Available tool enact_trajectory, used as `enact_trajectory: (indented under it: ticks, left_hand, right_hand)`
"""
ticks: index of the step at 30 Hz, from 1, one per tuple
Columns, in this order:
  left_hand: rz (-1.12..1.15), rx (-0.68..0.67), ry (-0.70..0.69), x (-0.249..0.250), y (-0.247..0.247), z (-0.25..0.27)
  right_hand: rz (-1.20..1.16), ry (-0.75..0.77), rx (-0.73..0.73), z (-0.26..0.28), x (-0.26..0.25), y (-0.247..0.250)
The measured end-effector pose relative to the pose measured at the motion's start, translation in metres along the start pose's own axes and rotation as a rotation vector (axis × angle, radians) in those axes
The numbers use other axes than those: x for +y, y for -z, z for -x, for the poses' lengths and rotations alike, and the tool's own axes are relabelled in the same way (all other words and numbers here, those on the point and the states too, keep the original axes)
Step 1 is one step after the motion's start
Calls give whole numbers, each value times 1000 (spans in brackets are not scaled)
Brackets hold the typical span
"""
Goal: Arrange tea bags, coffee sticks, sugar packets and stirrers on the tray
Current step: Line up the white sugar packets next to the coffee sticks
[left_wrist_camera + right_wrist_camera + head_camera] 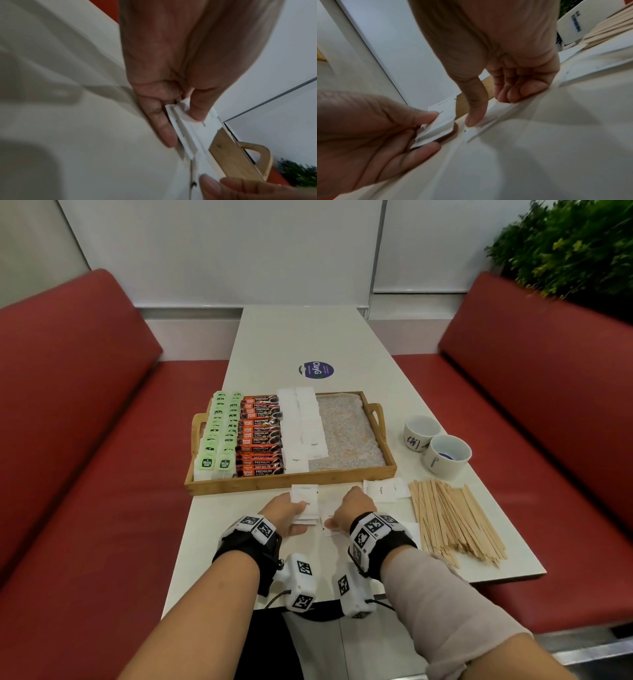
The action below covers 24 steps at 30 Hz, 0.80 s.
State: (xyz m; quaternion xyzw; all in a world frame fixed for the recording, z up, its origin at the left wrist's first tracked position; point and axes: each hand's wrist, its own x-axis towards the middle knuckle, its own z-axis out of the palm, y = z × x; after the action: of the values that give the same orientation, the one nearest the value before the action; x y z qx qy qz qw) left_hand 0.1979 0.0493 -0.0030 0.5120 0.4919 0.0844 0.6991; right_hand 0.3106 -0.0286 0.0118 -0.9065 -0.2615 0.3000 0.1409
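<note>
The left hand (287,512) pinches a thin stack of sugar packets (306,505); the right hand (352,506) presses another flat on the surface (219,542) — light, floppy, slippery paper, best gripped by edges

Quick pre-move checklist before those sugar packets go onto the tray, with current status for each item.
1. Left hand has a firm hold on its stack of sugar packets: ok, thumb and fingers pinch it.
2. Right hand has lifted its packet: not ok, the packet lies on the table under the thumb.
3. Free space on the tray: ok, the patterned right part is bare.
4. Sugar columns tidy: not ok, the near packets sit slightly askew.
5. Loose packets to the right collected: not ok.
6. Stirrers placed: not ok, piled on the table.
</note>
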Motion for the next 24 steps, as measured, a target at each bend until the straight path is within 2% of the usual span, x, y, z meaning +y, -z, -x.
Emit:
enact_trajectory:
  ticks: [6, 10, 12, 16, 20, 24]
  left_hand:
    - [5, 1, -43, -2, 6, 2]
    - [94, 22, -38, -3, 5, 5]
    - [120, 43, -52, -3, 3, 7]
    - [98, 85, -103, -4, 1, 7]
    - [97, 55, -142, -8, 1, 11]
    - [155, -2, -185, -6, -3, 15]
  right_hand:
    - [17, 41, -49, 4, 3, 6]
    - [-5, 87, -45, 5, 6, 10]
    - [-93, 124, -47, 3, 10, 11]
    - [-419, 186, -108, 7, 16, 17]
    - [-490, 263, -166, 9, 10, 22]
    - [-577, 294, -115, 1, 2, 26]
